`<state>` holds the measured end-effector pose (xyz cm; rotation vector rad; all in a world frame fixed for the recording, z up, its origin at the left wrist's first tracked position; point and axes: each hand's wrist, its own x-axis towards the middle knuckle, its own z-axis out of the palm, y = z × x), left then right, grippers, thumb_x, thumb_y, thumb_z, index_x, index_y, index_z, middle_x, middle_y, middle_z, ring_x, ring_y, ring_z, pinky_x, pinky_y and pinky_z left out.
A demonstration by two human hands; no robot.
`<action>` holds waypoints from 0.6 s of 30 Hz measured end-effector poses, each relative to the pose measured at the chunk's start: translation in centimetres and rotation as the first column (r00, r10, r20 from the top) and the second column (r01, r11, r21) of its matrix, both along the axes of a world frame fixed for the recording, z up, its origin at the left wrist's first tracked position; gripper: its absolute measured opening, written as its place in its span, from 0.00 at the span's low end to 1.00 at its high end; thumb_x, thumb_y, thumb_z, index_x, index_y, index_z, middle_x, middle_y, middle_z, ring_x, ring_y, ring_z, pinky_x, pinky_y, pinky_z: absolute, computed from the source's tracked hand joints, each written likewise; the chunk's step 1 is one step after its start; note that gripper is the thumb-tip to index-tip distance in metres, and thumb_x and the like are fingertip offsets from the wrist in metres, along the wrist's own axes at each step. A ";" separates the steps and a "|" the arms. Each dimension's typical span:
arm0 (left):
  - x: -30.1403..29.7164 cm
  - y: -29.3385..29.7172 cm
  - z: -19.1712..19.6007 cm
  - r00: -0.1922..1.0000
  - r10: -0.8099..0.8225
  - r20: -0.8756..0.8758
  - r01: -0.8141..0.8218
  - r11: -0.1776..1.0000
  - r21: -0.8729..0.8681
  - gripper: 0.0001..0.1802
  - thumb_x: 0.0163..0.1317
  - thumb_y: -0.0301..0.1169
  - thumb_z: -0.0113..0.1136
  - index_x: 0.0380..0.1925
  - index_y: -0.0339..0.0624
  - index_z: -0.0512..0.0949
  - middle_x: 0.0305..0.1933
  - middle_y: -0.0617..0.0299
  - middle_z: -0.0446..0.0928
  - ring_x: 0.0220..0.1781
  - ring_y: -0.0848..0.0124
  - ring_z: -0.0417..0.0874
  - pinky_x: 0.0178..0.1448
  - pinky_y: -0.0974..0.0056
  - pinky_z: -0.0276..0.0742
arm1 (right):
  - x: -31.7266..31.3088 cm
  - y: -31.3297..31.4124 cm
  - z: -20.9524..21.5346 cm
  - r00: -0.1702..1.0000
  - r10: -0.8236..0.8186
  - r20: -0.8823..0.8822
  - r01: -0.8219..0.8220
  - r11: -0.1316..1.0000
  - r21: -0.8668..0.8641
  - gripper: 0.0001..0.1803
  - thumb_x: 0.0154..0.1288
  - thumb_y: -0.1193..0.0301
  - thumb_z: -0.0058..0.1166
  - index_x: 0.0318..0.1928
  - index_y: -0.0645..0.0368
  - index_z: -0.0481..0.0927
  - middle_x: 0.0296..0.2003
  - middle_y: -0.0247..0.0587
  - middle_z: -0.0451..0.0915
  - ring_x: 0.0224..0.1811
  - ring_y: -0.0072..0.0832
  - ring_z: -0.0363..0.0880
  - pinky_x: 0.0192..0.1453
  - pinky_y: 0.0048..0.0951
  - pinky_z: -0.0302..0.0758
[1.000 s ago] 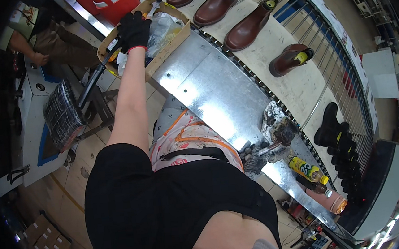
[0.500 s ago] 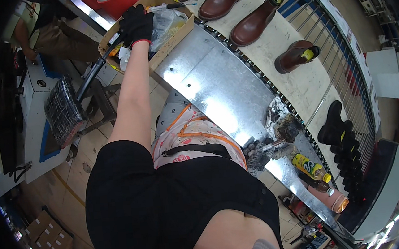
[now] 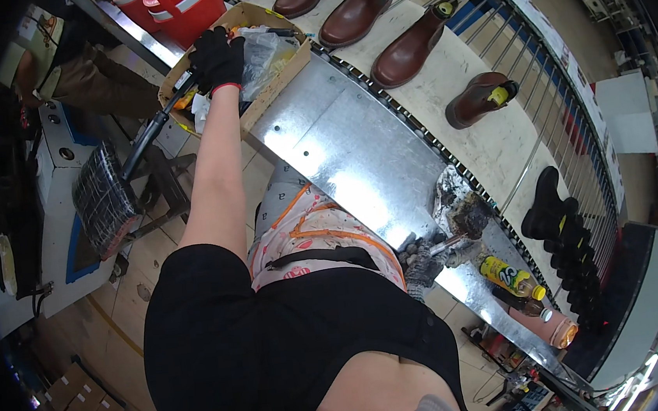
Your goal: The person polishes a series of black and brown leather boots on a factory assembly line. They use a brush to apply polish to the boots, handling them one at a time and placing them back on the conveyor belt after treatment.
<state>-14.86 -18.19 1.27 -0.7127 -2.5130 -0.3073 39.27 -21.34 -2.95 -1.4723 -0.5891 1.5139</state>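
My left hand point(image 3: 217, 59), in a black glove with a red cuff, reaches over a cardboard box point(image 3: 276, 90) at the upper left. Its fingers point down among the contents, beside a clear plastic bag point(image 3: 260, 57); what they touch is hidden. At the table's near edge my right hand point(image 3: 422, 263), in a stained grey glove, is closed around the handle of what looks like a brush point(image 3: 449, 242). The handle runs toward a dark, crusted lump point(image 3: 469, 217) on a stained patch of the metal table point(image 3: 349, 164).
Brown ankle boots point(image 3: 403, 50) stand on the pale conveyor point(image 3: 488, 144) beyond the table, with black boots point(image 3: 546, 210) farther right. A yellow-labelled bottle point(image 3: 507, 274) and a pink tumbler point(image 3: 547, 327) lie at right. Red jugs point(image 3: 185, 10) stand behind the box. A person point(image 3: 87, 78) is at far left.
The view has shifted slightly. My left hand stays over the box, its fingers slightly repositioned. A slim pen-like thing beside it no longer shows clearly. My right hand keeps its hold.
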 end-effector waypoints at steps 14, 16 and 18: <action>-0.9 -0.1 -1.2 0.985 -0.070 -0.155 0.057 0.994 -0.090 0.21 0.61 0.49 0.50 0.45 0.48 0.77 0.61 0.60 0.70 0.62 0.55 0.68 0.63 0.47 0.60 | -0.7 0.0 0.9 0.999 0.007 0.050 -0.009 0.999 0.032 0.19 0.63 0.77 0.50 0.53 0.51 0.65 0.20 0.37 0.71 0.16 0.22 0.69 0.13 0.21 0.65; -1.1 -0.1 -1.3 0.988 -0.088 -0.125 0.075 0.991 -0.109 0.20 0.62 0.47 0.49 0.44 0.47 0.77 0.59 0.60 0.71 0.62 0.55 0.68 0.64 0.48 0.60 | -0.8 0.0 0.7 0.998 -0.007 0.064 0.006 1.000 0.016 0.19 0.62 0.77 0.51 0.53 0.51 0.65 0.20 0.36 0.71 0.15 0.22 0.69 0.13 0.21 0.65; -1.0 -0.2 -0.8 0.988 -0.100 -0.120 0.085 0.989 -0.125 0.20 0.62 0.47 0.49 0.44 0.45 0.78 0.58 0.61 0.72 0.62 0.56 0.69 0.63 0.49 0.62 | -1.0 0.0 1.3 0.997 0.007 0.075 -0.010 0.999 0.037 0.19 0.62 0.77 0.51 0.53 0.51 0.65 0.19 0.36 0.71 0.15 0.23 0.69 0.13 0.21 0.65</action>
